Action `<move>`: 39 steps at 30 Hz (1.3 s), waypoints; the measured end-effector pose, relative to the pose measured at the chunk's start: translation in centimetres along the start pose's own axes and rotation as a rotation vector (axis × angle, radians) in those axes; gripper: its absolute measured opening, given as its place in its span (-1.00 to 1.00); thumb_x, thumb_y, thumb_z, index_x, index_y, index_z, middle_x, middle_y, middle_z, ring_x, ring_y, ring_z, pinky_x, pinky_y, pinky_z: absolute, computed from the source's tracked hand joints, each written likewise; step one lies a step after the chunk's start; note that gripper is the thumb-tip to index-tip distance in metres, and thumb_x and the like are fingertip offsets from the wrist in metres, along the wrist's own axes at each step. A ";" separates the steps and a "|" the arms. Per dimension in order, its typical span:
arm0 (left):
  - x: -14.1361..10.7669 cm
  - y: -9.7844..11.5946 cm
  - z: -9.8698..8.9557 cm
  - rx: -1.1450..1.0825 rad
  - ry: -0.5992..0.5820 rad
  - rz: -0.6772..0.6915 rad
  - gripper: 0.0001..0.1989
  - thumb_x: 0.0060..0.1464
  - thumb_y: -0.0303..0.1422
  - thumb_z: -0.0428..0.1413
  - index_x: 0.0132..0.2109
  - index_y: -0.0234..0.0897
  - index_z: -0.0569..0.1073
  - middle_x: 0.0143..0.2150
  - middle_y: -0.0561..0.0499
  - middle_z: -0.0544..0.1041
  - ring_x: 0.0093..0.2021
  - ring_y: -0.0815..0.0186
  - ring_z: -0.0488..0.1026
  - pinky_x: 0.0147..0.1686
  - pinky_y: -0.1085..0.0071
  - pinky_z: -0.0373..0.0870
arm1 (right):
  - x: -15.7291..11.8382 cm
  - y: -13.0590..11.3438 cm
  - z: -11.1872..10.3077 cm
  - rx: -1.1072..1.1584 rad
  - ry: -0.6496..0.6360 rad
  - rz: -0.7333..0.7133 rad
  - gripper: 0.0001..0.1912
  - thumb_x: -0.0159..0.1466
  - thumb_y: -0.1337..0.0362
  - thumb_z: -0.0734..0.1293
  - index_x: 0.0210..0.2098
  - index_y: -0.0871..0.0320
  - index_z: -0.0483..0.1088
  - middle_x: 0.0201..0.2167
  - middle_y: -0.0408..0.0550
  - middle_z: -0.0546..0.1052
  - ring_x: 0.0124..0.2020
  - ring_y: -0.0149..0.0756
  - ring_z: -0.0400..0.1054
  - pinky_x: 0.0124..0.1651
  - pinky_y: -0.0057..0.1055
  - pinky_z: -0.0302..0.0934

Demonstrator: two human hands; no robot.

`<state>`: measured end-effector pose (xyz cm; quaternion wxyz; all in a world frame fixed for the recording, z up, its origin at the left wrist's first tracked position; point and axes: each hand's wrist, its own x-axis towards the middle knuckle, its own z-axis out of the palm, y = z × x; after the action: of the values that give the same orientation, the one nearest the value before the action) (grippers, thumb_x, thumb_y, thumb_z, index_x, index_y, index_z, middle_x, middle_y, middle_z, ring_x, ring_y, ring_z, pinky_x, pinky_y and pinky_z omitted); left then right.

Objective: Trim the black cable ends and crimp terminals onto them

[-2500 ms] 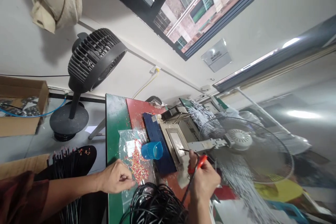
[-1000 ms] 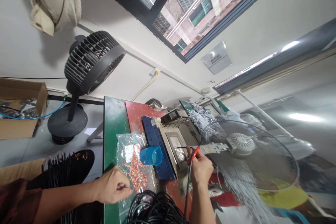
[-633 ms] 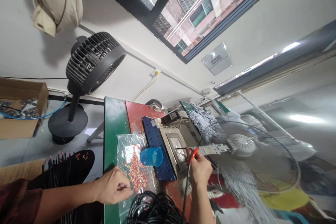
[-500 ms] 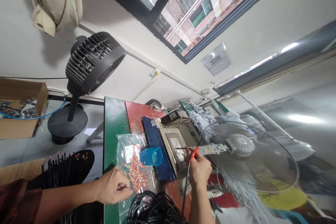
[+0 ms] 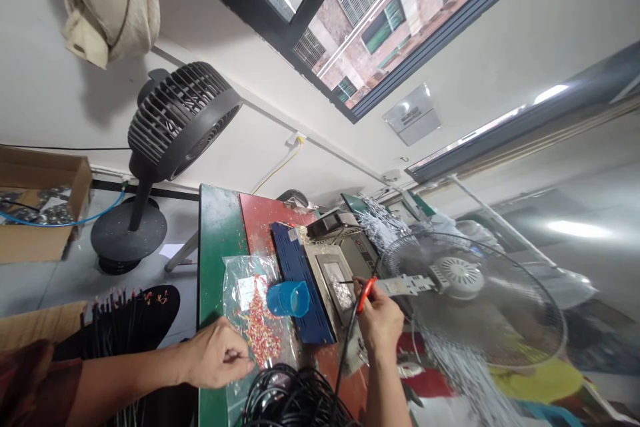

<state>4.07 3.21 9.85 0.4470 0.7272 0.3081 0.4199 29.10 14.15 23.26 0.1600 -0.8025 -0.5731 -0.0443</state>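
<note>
My right hand is closed round a black cable with an orange-red piece at the fingers, over the framed tray of a small machine. A thin dark tip points left from the fingertips. My left hand has its fingers curled together at the edge of a clear plastic bag; whatever it pinches is too small to make out. Small red and yellow pieces lie on the bag, beside a blue cup. A black cable coil lies between my hands.
A dark fan stands at the left beyond the green table. A large wire-cage fan is at the right. Black cables with bared ends lie at lower left. Grey wires hang at lower right.
The cable below my right hand has shifted a little to the left, and the orange-red piece has tilted slightly. My left hand looks unmoved.
</note>
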 end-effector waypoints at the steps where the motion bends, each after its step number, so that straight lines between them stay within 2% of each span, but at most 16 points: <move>1: 0.0 0.0 0.0 0.001 0.002 0.001 -0.64 -0.10 -0.52 0.00 -0.67 -0.28 -0.03 -0.71 0.22 -0.13 -0.69 0.56 -0.11 -0.62 0.54 -0.10 | 0.0 -0.1 0.0 -0.014 -0.007 -0.002 -0.56 0.15 0.05 0.19 -0.19 0.17 0.53 -0.69 -0.06 0.42 -0.55 -0.26 0.29 -0.49 -0.48 0.02; 10: -0.1 -0.1 0.2 0.021 0.012 0.007 -0.65 -0.12 -0.53 0.01 -0.67 -0.28 -0.02 -0.72 0.23 -0.11 -0.69 0.56 -0.09 -0.61 0.55 -0.08 | 0.1 -0.6 0.1 -0.138 -0.049 -0.023 -0.65 0.19 0.15 0.22 -0.12 0.11 0.49 -0.48 0.04 0.51 -0.47 -0.25 0.28 -0.45 -0.47 -0.03; 25: -0.1 -0.3 0.2 -0.006 -0.013 -0.035 -0.66 -0.08 -0.50 0.00 -0.67 -0.28 0.01 -0.72 0.21 -0.09 -0.68 0.55 -0.07 -0.59 0.54 -0.06 | 0.1 -0.3 0.1 -0.111 -0.035 -0.052 -0.66 0.17 0.13 0.23 -0.16 0.11 0.51 -0.52 0.04 0.50 -0.50 -0.26 0.26 -0.47 -0.46 -0.03; 33: -0.1 -0.1 0.1 -0.017 -0.011 -0.041 -0.65 -0.06 -0.48 0.00 -0.67 -0.28 0.00 -0.72 0.21 -0.09 -0.68 0.55 -0.06 -0.61 0.53 -0.09 | -0.2 0.0 0.2 0.021 -0.021 -0.030 -0.60 0.09 0.08 0.24 -0.21 0.14 0.54 -0.57 0.02 0.48 -0.52 -0.24 0.24 -0.47 -0.44 -0.02; 36: -0.1 -0.2 0.1 -0.012 -0.006 -0.036 -0.64 -0.05 -0.47 0.01 -0.67 -0.28 0.01 -0.72 0.21 -0.08 -0.68 0.55 -0.05 -0.61 0.53 -0.10 | -0.5 0.3 0.2 0.123 -0.007 -0.010 -0.54 0.05 0.03 0.25 -0.22 0.20 0.54 -0.65 -0.03 0.43 -0.53 -0.24 0.23 -0.46 -0.43 0.01; 39: -0.2 -0.3 0.1 -0.009 -0.008 -0.030 -0.64 -0.04 -0.46 0.00 -0.67 -0.28 0.01 -0.72 0.21 -0.07 -0.68 0.55 -0.05 -0.61 0.53 -0.11 | -0.8 0.7 0.1 0.260 0.014 -0.002 -0.46 0.02 -0.07 0.26 -0.25 0.25 0.53 -0.64 -0.07 0.42 -0.51 -0.26 0.24 -0.42 -0.45 0.06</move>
<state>4.09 3.15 9.50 0.4577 0.7224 0.3151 0.4116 29.46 13.27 22.77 0.2668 -0.7740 -0.5737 0.0245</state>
